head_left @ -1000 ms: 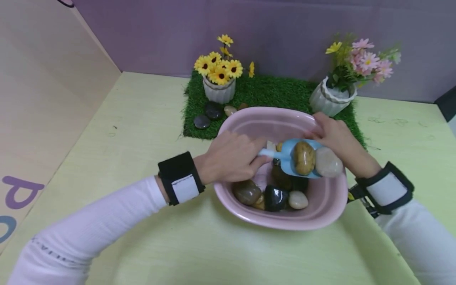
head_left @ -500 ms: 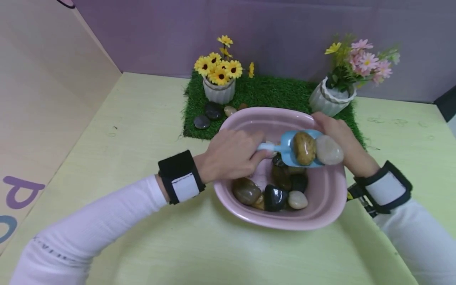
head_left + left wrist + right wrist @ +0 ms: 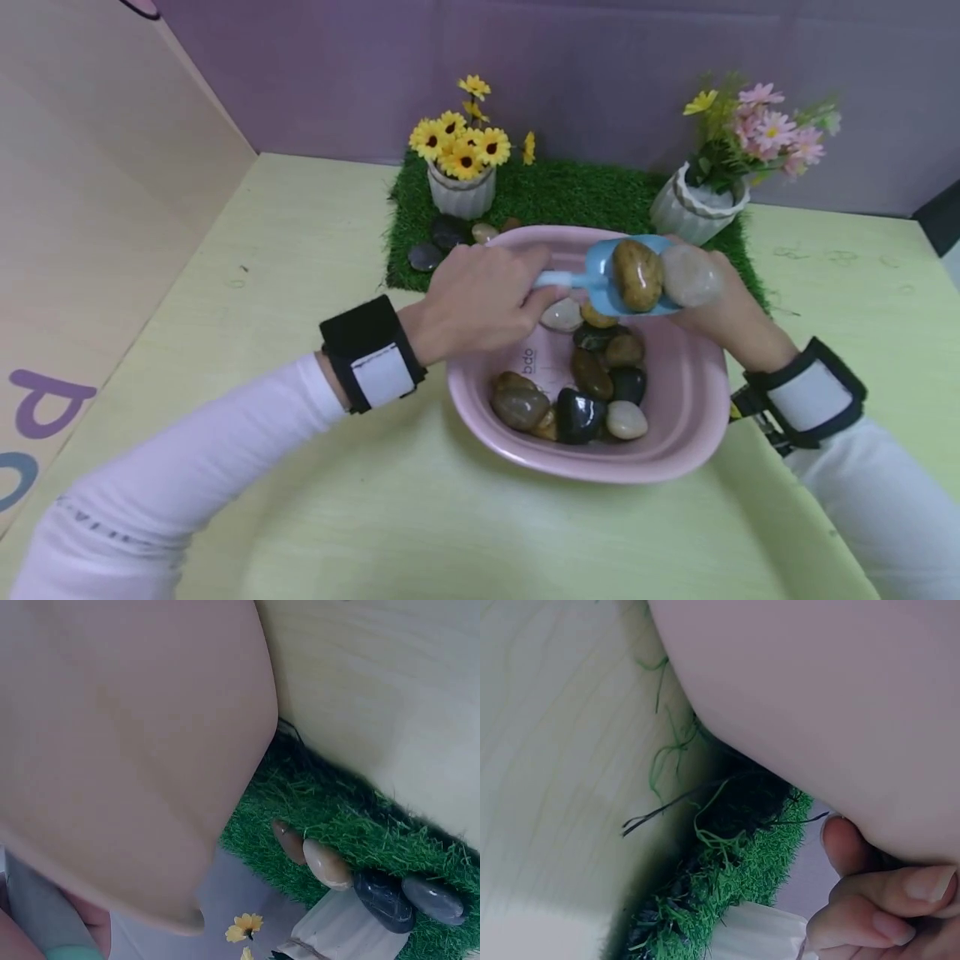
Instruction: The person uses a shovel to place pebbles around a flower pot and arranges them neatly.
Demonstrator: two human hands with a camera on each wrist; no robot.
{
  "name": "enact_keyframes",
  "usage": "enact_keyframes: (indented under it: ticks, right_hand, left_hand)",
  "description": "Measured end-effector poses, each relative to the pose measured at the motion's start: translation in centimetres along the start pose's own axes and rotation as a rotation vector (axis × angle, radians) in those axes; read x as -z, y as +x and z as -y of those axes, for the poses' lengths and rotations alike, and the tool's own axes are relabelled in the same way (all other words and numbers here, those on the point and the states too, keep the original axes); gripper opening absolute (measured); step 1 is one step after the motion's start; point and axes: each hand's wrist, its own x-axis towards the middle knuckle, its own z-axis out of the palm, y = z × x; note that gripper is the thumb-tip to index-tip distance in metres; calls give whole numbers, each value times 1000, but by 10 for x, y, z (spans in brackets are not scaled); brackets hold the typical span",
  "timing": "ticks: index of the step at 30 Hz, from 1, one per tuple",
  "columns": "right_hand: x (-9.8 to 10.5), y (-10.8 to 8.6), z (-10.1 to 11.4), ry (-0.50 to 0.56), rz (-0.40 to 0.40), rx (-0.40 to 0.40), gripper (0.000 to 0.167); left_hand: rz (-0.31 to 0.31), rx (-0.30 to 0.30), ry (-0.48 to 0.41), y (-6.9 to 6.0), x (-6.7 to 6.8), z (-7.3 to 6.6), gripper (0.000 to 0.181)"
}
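My left hand [image 3: 480, 296] grips the white handle of a small blue shovel [image 3: 597, 265] above the far part of a pink basin [image 3: 585, 467]. A brown stone [image 3: 637, 275] and a whitish stone [image 3: 692, 277] lie on its blade, the whitish one at the tip. Behind the blade, my right hand [image 3: 727, 321] holds the basin's far right rim, partly covered in the head view. In the right wrist view its fingers [image 3: 862, 922] curl by the basin's outer wall. Several wet stones, including a black stone [image 3: 580, 415] and a pale stone [image 3: 626, 420], rest inside the basin.
Behind the basin lies a green turf mat [image 3: 577, 192]. On it stand a pot of yellow flowers [image 3: 462, 190] and a tilted pot of pink flowers [image 3: 693, 208]. Dark stones [image 3: 384, 900] and a cream stone [image 3: 328, 865] lie on the turf. A purple panel [image 3: 600, 83] rises behind.
My left hand has raised the shovel with its two stones and moved it away from me, toward the basin's far rim. More stones in the basin now show. My right hand stays at the rim.
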Motion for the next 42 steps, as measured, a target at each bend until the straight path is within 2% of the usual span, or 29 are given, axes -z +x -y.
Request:
enact_keyframes:
  ticks: [4, 8, 10, 12, 17, 19, 21, 24, 29, 34, 38, 42]
  right_hand:
    - [-1, 0, 1, 13, 25, -113, 41]
    - [-2, 3, 7, 77, 67, -201, 40]
    - [-2, 6, 8, 121, 74, -214, 41]
    - [-3, 7, 9, 138, 62, -184, 40]
    - [-6, 11, 6, 52, 32, -89, 45]
    - [-6, 11, 5, -11, 34, -88, 36]
    - [-6, 11, 6, -42, 58, -107, 27]
    - [-3, 10, 8, -77, 103, -186, 17]
    - [0, 13, 11, -112, 167, -285, 27]
    - [1, 14, 10, -119, 184, -282, 17]
    - [1, 14, 10, -102, 192, -282, 18]
    - [0, 13, 11, -96, 194, -289, 19]
  left_hand:
    - [3, 6, 7, 0, 4, 2, 32]
    - [12, 18, -11, 0, 9, 3, 30]
    - [14, 23, -16, -1, 12, 3, 29]
    - [10, 26, -12, -1, 14, 3, 30]
    - [8, 55, -13, 0, 21, 4, 32]
    - [7, 72, -7, 1, 23, 6, 33]
    - [4, 87, 3, 3, 25, 7, 34]
    - [-5, 97, 17, 5, 27, 10, 35]
    - [-20, 133, 43, 10, 34, 13, 38]
    - [-26, 170, 46, 13, 38, 18, 39]
    - [-22, 207, 25, 14, 37, 24, 38]
    - [-49, 223, 19, 15, 36, 31, 38]
